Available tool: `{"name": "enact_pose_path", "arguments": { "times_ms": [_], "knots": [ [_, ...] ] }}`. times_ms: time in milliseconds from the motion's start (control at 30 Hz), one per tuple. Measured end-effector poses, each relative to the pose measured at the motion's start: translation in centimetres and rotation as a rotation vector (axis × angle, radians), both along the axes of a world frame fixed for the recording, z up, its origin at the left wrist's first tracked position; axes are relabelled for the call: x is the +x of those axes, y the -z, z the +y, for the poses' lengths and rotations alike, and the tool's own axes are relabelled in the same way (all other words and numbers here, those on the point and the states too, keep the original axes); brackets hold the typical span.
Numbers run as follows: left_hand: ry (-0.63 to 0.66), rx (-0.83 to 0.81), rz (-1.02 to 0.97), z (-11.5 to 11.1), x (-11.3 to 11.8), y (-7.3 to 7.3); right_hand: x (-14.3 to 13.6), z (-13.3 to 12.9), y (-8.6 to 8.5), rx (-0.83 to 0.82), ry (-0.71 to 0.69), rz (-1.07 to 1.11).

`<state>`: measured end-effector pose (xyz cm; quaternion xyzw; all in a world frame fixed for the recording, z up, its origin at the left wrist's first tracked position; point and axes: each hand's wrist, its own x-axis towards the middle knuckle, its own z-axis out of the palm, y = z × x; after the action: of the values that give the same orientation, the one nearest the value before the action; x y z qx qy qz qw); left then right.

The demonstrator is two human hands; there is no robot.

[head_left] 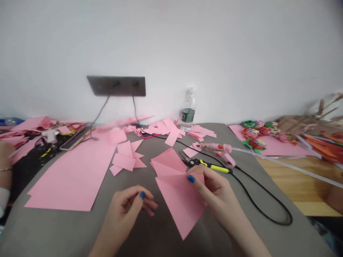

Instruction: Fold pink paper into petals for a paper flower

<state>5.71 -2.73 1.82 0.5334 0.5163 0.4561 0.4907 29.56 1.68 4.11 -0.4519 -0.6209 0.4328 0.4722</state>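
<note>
My right hand point(214, 187) pinches a creased sheet of pink paper point(182, 200) at its upper right edge, thumb on the near face. The sheet is raised over the grey table, one corner pointing down toward me. Left of it, my left hand point(131, 207) hovers apart from the paper, fingers loosely curled with nothing visible in them. Just behind the held sheet lies more pink paper point(168, 160). Yellow-and-black scissors point(209, 165) rest beyond my right hand, their near part touching the paper's outline. A pink glue gun point(221, 151) lies past them, a clear glue stick in its back.
Large pink sheets point(77, 175) and small cut pieces point(125, 159) cover the left and back. A water bottle point(188, 110) stands against the wall. Black cable point(278, 219) loops at right. Paper flowers point(254, 134) sit at far right. Another person's arm point(5, 171) shows at left.
</note>
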Motion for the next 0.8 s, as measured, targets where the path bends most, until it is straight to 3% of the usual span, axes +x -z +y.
{"name": "enact_pose_path", "arguments": {
  "times_ms": [100, 300, 500, 600, 700, 800],
  "knots": [
    [0.073, -0.01, 0.007, 0.3, 1.3, -0.3, -1.0, -0.4, 0.0, -0.025, -0.064, 0.009],
    [0.045, -0.035, -0.092, 1.2, 2.6, -0.2, -1.0, -0.3, 0.4, -0.114, -0.124, -0.017],
    [-0.05, -0.076, -0.15, 0.8, 2.5, 1.3, -1.1, -0.2, 2.0, -0.357, -0.18, 0.066],
    [-0.026, -0.119, -0.205, 0.5, 2.2, 1.9, -1.2, -0.4, 2.6, -0.479, -0.201, 0.074],
    [-0.023, -0.136, -0.241, 0.2, 2.3, 2.0, -1.4, -0.4, 2.9, -0.57, -0.177, 0.074],
    [-0.028, -0.108, -0.275, 0.0, 2.7, 1.5, -1.7, -0.3, 2.9, -0.538, -0.179, 0.107]
  ]
}}
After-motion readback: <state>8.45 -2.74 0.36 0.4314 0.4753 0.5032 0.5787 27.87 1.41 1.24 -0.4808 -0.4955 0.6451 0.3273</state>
